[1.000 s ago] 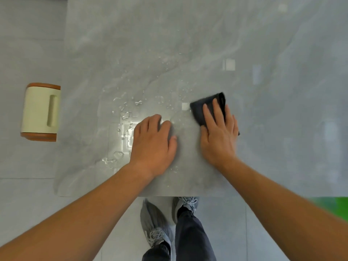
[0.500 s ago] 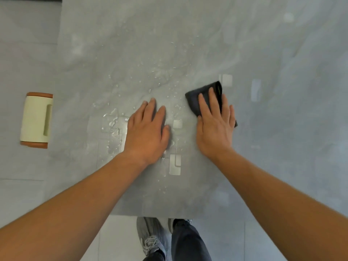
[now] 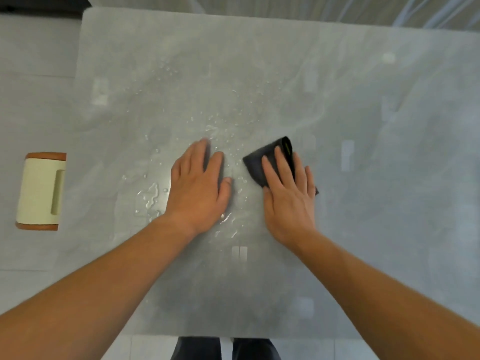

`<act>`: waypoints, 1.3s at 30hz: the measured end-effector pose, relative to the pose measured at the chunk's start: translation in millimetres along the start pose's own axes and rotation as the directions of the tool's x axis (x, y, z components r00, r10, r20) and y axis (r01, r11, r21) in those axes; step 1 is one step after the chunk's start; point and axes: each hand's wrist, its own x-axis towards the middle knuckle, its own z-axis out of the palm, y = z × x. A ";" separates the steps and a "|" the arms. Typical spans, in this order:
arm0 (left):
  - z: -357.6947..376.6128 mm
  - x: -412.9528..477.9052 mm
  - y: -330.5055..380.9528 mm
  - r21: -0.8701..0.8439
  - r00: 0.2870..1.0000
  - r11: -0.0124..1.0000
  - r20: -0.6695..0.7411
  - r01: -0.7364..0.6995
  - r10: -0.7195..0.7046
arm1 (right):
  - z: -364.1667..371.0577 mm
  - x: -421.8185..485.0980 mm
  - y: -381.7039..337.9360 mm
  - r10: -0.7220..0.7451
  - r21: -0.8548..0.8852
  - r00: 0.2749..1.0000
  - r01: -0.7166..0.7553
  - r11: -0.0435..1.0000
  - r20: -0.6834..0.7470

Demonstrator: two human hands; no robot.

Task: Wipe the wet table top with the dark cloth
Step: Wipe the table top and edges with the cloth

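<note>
Wet table top (image 3: 363, 152): left hand (image 3: 198, 185) flat; right hand (image 3: 288, 196), fingers (image 3: 281, 165) straight, half-hides dark cloth (image 3: 254, 164)

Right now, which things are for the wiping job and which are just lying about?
For the job:
- cloth, under the flat right hand
- table
- water spilled on it
- left hand, flat on the table

Just lying about:
- cream box with brown ends, on the floor left of the table
</note>
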 end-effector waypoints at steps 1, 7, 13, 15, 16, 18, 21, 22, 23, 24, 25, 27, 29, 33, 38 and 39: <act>-2.9 10.9 -0.7 0.003 1.000 1.000 0.006 -0.005 0.005 | -1.8 -9.9 5.3 -0.041 -0.007 0.999 0.041 0.999 0.035; -18.4 66.7 -4.0 0.077 0.997 0.994 0.033 -0.072 0.070 | -26.0 74.5 32.2 0.082 0.015 0.997 -0.082 0.997 0.013; -31.2 104.7 -9.3 0.064 0.996 0.995 0.037 -0.081 0.078 | -24.3 118.6 11.9 0.243 0.074 0.968 -0.238 0.969 -0.070; -34.3 112.9 -10.9 0.079 0.995 0.993 0.051 -0.090 0.086 | -23.1 92.9 6.8 0.155 0.030 0.987 -0.154 0.988 -0.037; -35.6 116.1 -11.7 0.086 0.994 0.992 0.060 -0.093 0.088 | -24.5 83.2 8.2 0.113 0.014 0.994 -0.113 0.994 -0.001; -37.6 122.2 -13.9 0.096 0.993 0.991 0.071 -0.098 0.091 | -30.8 86.4 18.1 0.074 0.006 0.996 -0.075 0.997 0.047; -39.5 128.1 -17.3 0.106 0.993 0.988 0.063 -0.109 0.102 | -40.4 136.4 27.5 0.170 0.001 0.985 -0.170 0.985 -0.028; -39.9 129.0 -18.5 0.101 0.993 0.989 0.059 -0.109 0.104 | -42.6 158.8 27.4 0.234 0.027 0.971 -0.233 0.972 -0.056; -40.0 129.2 -19.4 0.093 0.993 0.990 0.059 -0.109 0.103 | -43.8 178.6 25.8 0.296 0.058 0.952 -0.292 0.955 -0.074; -39.9 129.6 -19.7 0.085 0.993 0.990 0.059 -0.110 0.105 | -43.7 193.1 22.6 0.348 0.080 0.934 -0.341 0.937 -0.083; -39.8 129.9 -19.7 0.083 0.993 0.990 0.057 -0.111 0.106 | -42.0 199.9 18.0 0.376 0.089 0.922 -0.368 0.926 -0.091; -39.4 129.2 -19.6 0.093 0.993 0.990 0.055 -0.108 0.103 | -36.7 189.6 6.2 0.345 0.072 0.935 -0.340 0.938 -0.083; -39.1 130.0 -18.9 0.095 0.994 0.990 0.053 -0.105 0.100 | -32.9 160.5 -3.4 0.247 0.035 0.967 -0.245 0.969 -0.062; -37.4 131.7 -19.1 0.091 0.994 0.990 0.039 -0.104 0.101 | -32.9 131.4 -2.3 0.187 0.047 0.982 -0.188 0.981 0.023; -30.7 128.6 -22.0 0.124 0.993 0.986 0.014 -0.114 0.113 | -46.7 203.8 13.2 0.265 0.037 0.963 -0.264 0.964 -0.042; -29.3 128.0 -22.7 0.131 0.993 0.984 0.009 -0.118 0.118 | -48.1 221.7 14.5 0.302 0.047 0.952 -0.299 0.953 -0.061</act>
